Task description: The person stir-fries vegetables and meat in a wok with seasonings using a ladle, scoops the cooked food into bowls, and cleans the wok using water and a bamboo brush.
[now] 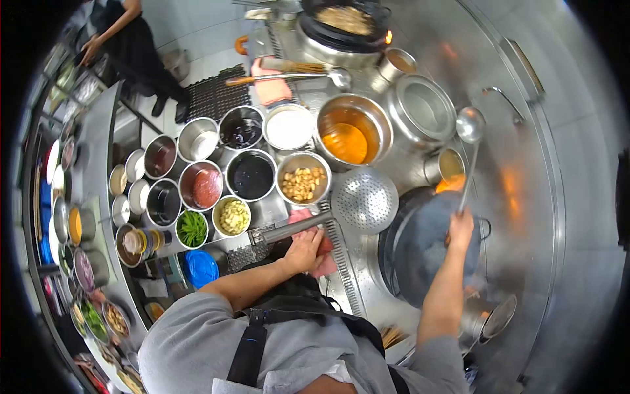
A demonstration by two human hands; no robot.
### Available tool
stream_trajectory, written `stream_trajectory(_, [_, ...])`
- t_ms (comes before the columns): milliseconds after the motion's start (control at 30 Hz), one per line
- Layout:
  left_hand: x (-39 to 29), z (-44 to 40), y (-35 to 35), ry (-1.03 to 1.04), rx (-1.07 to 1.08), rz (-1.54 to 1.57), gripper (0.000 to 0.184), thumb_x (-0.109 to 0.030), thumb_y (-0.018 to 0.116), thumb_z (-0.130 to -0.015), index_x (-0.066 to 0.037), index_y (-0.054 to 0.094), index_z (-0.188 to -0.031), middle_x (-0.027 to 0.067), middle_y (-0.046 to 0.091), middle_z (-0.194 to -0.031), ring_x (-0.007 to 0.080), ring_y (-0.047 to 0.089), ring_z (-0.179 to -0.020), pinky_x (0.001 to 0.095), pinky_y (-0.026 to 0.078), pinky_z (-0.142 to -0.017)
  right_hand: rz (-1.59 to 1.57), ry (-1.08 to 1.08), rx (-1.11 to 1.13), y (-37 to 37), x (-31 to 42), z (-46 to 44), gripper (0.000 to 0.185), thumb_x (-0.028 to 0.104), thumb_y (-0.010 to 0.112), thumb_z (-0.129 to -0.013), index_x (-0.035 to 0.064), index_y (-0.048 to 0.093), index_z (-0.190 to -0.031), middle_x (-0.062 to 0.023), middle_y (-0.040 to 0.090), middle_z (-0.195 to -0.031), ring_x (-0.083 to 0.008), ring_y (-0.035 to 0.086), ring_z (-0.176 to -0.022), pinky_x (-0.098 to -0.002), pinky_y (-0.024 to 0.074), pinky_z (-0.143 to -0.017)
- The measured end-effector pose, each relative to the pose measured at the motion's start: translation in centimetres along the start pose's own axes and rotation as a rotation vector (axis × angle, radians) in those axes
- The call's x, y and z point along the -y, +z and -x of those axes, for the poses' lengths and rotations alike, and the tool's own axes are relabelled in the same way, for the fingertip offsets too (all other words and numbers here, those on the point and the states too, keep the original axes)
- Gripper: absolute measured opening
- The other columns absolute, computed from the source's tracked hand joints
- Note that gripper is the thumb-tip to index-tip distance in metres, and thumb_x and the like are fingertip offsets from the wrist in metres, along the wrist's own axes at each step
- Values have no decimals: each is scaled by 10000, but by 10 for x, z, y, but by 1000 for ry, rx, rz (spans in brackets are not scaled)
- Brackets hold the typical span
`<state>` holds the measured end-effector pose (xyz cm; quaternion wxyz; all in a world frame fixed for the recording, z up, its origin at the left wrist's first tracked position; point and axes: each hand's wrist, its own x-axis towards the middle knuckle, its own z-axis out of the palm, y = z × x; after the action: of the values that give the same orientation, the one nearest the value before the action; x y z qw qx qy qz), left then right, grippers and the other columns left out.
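Note:
My right hand (461, 226) is closed around the handle of a long ladle (470, 125). The ladle's bowl is held up beyond the wok, near the steel back wall. Under that hand, a large dark wok (426, 253) sits on the burner, hazy with smoke, with orange flame at its far edge. Resting on a folded pink cloth (325, 264) at the counter's front edge, my left hand (305, 251) has its fingers curled onto the fabric. The handle of a perforated skimmer (365, 200) passes just beyond those fingers; whether they touch it, I cannot tell.
Several steel pots stand left of the wok, including one with orange liquid (346, 143), one with browned chunks (302, 184) and one with chopped greens (191, 228). Another wok (344, 21) sits at the far end. A person in a dark apron (141, 56) stands far left.

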<state>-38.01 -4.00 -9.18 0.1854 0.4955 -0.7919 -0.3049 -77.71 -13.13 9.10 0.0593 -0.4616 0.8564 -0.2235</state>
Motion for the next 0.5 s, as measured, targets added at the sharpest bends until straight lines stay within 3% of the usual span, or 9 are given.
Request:
stream_trajectory(67, [-10,12,-20,1,77,-10,790,-264,727,-725,28,373,-1367,266,485,-1223,433,497,-1111,481,436,-943,4,-260,-88,52,-10,-69,192,49,523,-783,-8,604,-946,-122,545,-572,-255,521,-414,-403,393,-382])
stream_trajectory(133, [0,36,-26,34,10,33,745,-250,707,-761,19,375,-1371,262,460,-1278,429,494,-1140,462,444,-947,-130,261,276,41,79,-68,118,62,558,-772,-16,595,-852,-134,558,-573,-251,559,-450,-373,417,-397])
stream_trajectory(167, [2,50,-42,56,-20,76,702,-240,696,-777,20,397,-1357,253,472,-1280,414,516,-1129,451,458,-935,-147,250,275,55,79,-87,118,62,558,-772,-16,595,-852,-134,558,-573,-251,559,-450,-373,417,-397])
stream_trajectory(200, [6,65,-51,80,-48,120,659,-230,685,-794,20,419,-1343,243,484,-1282,400,539,-1119,439,471,-922,-381,322,401,73,66,-110,96,64,575,-769,-14,592,-823,-138,575,-598,-247,568,-468,-356,428,-405])
stream_trajectory(233, [16,84,-56,-21,4,191,611,-217,673,-805,15,449,-1323,247,518,-1257,392,549,-1123,434,465,-945,-616,392,527,88,57,-123,82,66,592,-766,-11,589,-794,-143,593,-622,-243,578,-485,-339,439,-412])
stream_trajectory(267, [25,104,-61,-120,57,264,563,-205,660,-816,9,479,-1304,251,551,-1232,383,560,-1128,429,458,-968,-629,384,525,94,54,-125,82,66,592,-766,-11,589,-794,-143,593,-622,-243,578,-485,-339,439,-412])
stream_trajectory(367, [59,167,-66,-485,206,167,575,-310,666,-820,-8,520,-1286,241,615,-1135,376,614,-1039,431,485,-926,-1245,472,484,83,46,-117,65,51,611,-761,-4,577,-762,-131,605,-662,-216,565,-486,-309,453,-413])
stream_trajectory(467, [99,218,-46,-701,438,82,680,-518,621,-834,-11,544,-1281,227,619,-1180,377,629,-1044,442,537,-850,-1367,408,347,37,45,-69,83,52,613,-763,-22,579,-778,-141,609,-679,-208,571,-500,-306,454,-417])
stream_trajectory(500, [91,219,-49,-674,452,65,680,-518,621,-834,-11,544,-1281,227,619,-1180,377,629,-1044,442,537,-850,-1379,451,358,24,36,-58,83,43,608,-768,-27,583,-805,-143,612,-699,-205,571,-508,-304,443,-412])
